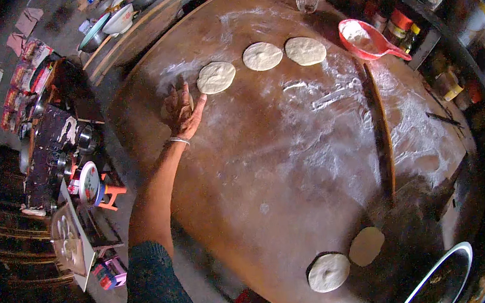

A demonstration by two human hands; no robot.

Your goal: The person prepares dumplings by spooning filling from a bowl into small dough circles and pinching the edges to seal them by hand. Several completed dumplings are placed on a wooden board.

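My left hand [183, 115], with a bracelet at its wrist, rests palm down with fingers apart at the left side of the wooden tabletop [244, 164]. Beneath it a pale dough round [190, 101] is mostly hidden by the fingers. Just beside my thumb lies another flat dough round [216, 78]. Farther right are two more, one dough round [262, 56] and a neighbouring dough round [305, 51]. Near the front edge sits a dough round [329, 272], with a shaded dough round [367, 246] right by it. My right hand is out of view.
White flour [338, 97] dusts the tabletop. A slim wooden rolling pin [385, 136] lies on the right. Behind it is a red plastic scoop [366, 41] holding flour. A drinking glass [307, 0] stands at the back. A white-rimmed container [468, 252] is at lower right.
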